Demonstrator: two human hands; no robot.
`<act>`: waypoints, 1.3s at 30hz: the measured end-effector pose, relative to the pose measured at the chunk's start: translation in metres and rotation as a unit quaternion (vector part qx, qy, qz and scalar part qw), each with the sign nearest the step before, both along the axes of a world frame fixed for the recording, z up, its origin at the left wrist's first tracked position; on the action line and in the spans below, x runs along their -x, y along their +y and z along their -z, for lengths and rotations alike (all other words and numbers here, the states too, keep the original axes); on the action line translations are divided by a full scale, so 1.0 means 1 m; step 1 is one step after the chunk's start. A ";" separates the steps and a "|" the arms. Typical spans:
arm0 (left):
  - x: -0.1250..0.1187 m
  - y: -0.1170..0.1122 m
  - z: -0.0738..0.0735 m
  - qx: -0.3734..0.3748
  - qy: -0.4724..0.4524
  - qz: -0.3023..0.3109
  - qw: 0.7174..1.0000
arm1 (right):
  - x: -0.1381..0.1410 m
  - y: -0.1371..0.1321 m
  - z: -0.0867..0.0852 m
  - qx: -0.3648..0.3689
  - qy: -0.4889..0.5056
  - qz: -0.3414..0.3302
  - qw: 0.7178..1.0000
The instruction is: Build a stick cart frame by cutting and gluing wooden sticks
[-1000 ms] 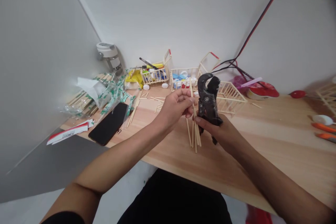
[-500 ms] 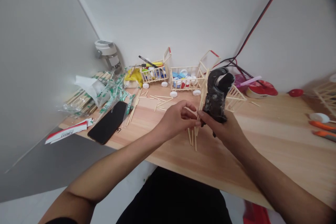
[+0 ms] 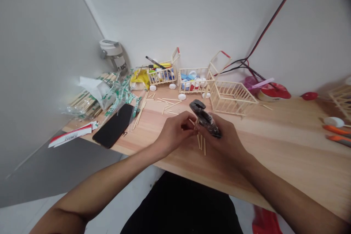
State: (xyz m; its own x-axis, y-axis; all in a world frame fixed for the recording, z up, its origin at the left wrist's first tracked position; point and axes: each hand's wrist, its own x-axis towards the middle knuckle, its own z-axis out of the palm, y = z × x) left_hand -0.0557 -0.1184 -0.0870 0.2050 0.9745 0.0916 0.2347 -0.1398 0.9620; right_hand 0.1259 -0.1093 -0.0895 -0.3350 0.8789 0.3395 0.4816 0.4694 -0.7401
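Note:
Near the front middle of the table, my right hand [image 3: 226, 137] is closed round a black hand tool [image 3: 205, 117] with a worn, whitish-smeared surface; its exact kind is unclear. My left hand [image 3: 177, 129] meets it from the left, thumb and fingers pinched on a thin wooden stick [image 3: 196, 121], mostly hidden by the fingers. Several loose wooden sticks [image 3: 202, 144] lie just below the hands. Behind them stands a basket frame of wooden sticks [image 3: 233, 97].
Two stick-built carts [image 3: 196, 80] [image 3: 161, 75] with white wheels hold coloured caps by the wall. To the left are a phone [image 3: 113, 126], bagged sticks [image 3: 91, 97] and a bottle [image 3: 114, 56]. Orange-handled pliers [image 3: 338, 131] and a red-and-white bowl [image 3: 274, 92] are at right.
My right hand has lowered and moved left, tilting the black tool from upright to leaning. My left hand has shifted slightly left. The basket frame is now uncovered.

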 end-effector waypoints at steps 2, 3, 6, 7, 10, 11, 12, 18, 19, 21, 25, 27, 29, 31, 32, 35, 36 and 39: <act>0.001 -0.002 0.001 -0.012 0.007 -0.006 1.000 | 0.000 -0.001 -0.001 -0.011 -0.003 -0.022 1.000; 0.001 -0.003 0.001 -0.013 0.011 -0.009 1.000 | 0.000 -0.002 -0.002 -0.014 -0.004 -0.027 1.000; 0.000 -0.004 0.001 -0.003 0.013 -0.019 1.000 | 0.000 -0.002 -0.001 -0.012 -0.005 -0.034 0.999; 0.000 -0.005 0.001 0.000 0.009 -0.022 1.000 | -0.001 -0.002 -0.001 -0.011 -0.005 -0.035 0.999; -0.001 -0.005 0.002 -0.002 -0.004 -0.023 1.000 | 0.000 -0.002 0.000 -0.014 -0.008 -0.033 0.999; -0.002 -0.006 0.002 0.000 -0.007 -0.023 1.000 | 0.000 -0.003 0.001 -0.015 -0.009 -0.028 0.999; -0.002 -0.006 0.002 0.004 -0.011 -0.022 1.000 | 0.001 -0.003 0.001 -0.014 -0.007 -0.020 1.000; -0.001 -0.004 -0.001 0.060 -0.075 0.009 0.995 | 0.002 0.000 -0.001 0.048 0.015 0.042 0.998; 0.000 -0.004 -0.002 0.075 -0.086 0.023 0.993 | 0.001 0.001 -0.001 0.063 0.023 0.055 0.996; 0.003 -0.004 -0.003 0.106 -0.098 0.058 0.988 | 0.000 0.003 -0.004 0.097 0.048 0.081 0.991; 0.005 -0.010 -0.004 0.132 -0.087 0.098 0.982 | -0.005 0.007 -0.010 0.180 0.109 0.109 0.972; 0.003 -0.014 -0.004 0.104 -0.052 0.073 0.991 | -0.008 0.008 -0.011 0.214 0.145 0.111 0.960; 0.001 -0.017 -0.004 0.042 0.010 0.035 0.998 | -0.009 0.009 -0.010 0.237 0.182 0.101 0.949; -0.001 -0.019 -0.004 -0.028 0.068 0.009 0.997 | -0.010 0.010 -0.007 0.249 0.211 0.088 0.941; -0.002 -0.019 -0.004 -0.056 0.087 0.004 0.995 | -0.010 0.010 -0.005 0.252 0.219 0.085 0.939; -0.002 -0.020 -0.001 -0.104 0.113 0.007 0.988 | -0.010 0.011 -0.001 0.263 0.225 0.076 0.935; -0.002 -0.020 0.000 -0.113 0.118 0.010 0.986 | -0.010 0.012 0.000 0.268 0.225 0.072 0.934; 0.000 -0.021 0.006 -0.132 0.127 0.015 0.983 | -0.010 0.011 0.000 0.279 0.225 0.062 0.931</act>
